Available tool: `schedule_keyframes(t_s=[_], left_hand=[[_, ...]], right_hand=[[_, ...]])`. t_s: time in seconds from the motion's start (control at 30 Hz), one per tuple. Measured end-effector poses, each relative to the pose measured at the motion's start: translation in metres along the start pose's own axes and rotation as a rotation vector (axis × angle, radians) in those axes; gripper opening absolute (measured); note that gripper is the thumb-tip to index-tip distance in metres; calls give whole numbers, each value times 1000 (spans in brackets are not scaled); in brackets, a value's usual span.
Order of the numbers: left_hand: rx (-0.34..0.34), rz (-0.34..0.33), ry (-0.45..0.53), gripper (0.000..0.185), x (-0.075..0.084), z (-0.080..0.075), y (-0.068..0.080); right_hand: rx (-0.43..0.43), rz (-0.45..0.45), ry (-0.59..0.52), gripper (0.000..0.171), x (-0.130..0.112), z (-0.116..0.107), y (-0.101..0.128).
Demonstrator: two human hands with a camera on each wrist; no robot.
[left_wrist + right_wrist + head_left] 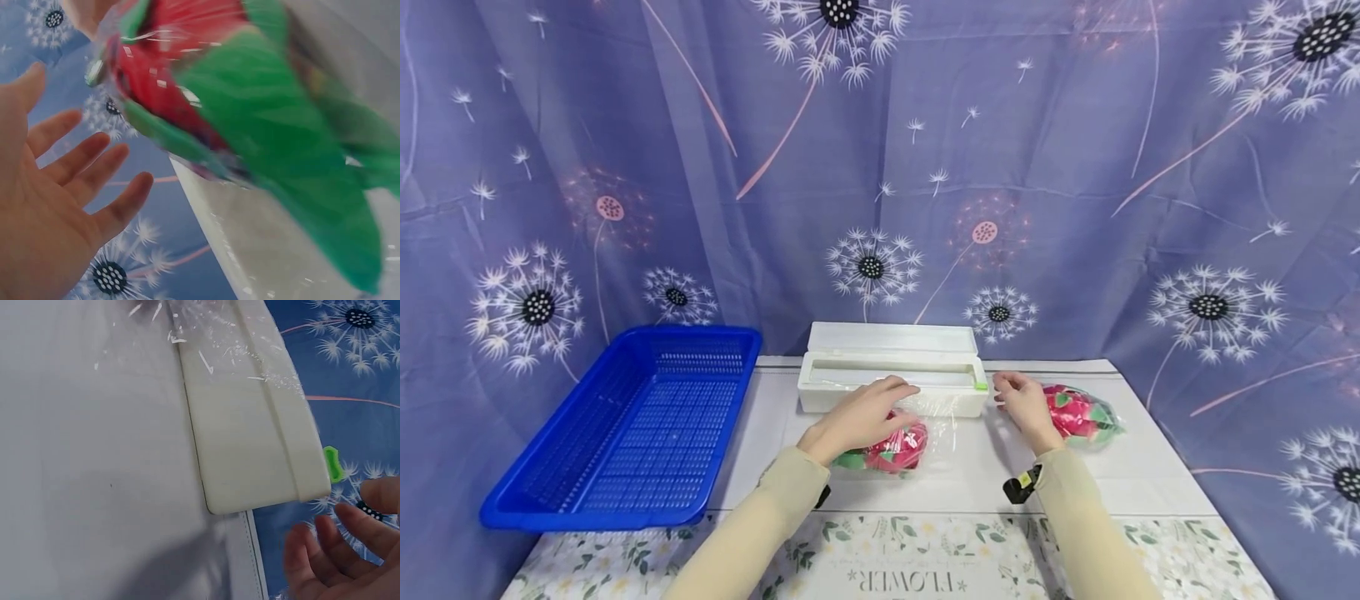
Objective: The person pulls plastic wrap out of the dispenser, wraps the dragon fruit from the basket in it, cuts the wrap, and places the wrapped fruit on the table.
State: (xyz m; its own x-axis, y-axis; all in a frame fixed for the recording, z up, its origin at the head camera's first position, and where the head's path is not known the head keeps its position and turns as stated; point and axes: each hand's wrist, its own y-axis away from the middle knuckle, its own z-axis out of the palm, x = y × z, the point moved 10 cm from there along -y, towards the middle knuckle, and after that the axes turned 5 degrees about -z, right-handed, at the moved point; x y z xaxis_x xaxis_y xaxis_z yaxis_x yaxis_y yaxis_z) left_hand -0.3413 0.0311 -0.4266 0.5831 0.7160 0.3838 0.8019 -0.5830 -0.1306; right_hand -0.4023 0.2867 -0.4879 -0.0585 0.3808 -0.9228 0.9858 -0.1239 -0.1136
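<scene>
A white cling film dispenser (891, 402) stands at the back of the table, its lid (891, 337) raised. Clear film (215, 353) runs from its front over a red and green dragon fruit (901, 450), which looks like a plush toy. My left hand (859, 419) is above and beside this fruit; in the left wrist view its fingers are spread and grasp nothing. Off the dispenser's right end, my right hand (1022, 408) hovers near the green slide cutter (334, 465), fingers loosely bent with nothing between them. Beside that hand lies another dragon fruit (1078, 414) in clear film.
A blue plastic basket (700, 492) stands at the left of the table. A patterned cloth (842, 554) marked FLOWER covers the front edge. Behind and at both sides hangs a blue dandelion curtain (925, 183), close to the dispenser's back.
</scene>
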Motion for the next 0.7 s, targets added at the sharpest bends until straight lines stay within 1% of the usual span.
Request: schedule_keyframes(t_s=[0.1, 0.23, 0.3, 0.37, 0.43, 0.5, 0.7], left_hand=[[-32, 16, -46, 50, 9, 2, -11], [-89, 39, -102, 44, 22, 11, -24], [-105, 58, -127, 42, 29, 15, -30], [-116, 73, -145, 40, 35, 18, -35], [-123, 82, -161, 38, 39, 21, -40], [-136, 86, -174, 36, 41, 23, -44], [-164, 93, -186, 31, 48, 23, -55]], right_hand=[[-21, 23, -20, 40, 2, 5, -7], [-43, 112, -82, 41, 11, 10, -14], [-52, 161, -127, 43, 16, 12, -17], [-66, 188, -158, 46, 19, 15, -19], [-86, 195, -179, 48, 20, 19, -21], [-94, 195, -174, 49, 21, 21, -24], [-82, 198, -125, 51, 25, 23, -30]])
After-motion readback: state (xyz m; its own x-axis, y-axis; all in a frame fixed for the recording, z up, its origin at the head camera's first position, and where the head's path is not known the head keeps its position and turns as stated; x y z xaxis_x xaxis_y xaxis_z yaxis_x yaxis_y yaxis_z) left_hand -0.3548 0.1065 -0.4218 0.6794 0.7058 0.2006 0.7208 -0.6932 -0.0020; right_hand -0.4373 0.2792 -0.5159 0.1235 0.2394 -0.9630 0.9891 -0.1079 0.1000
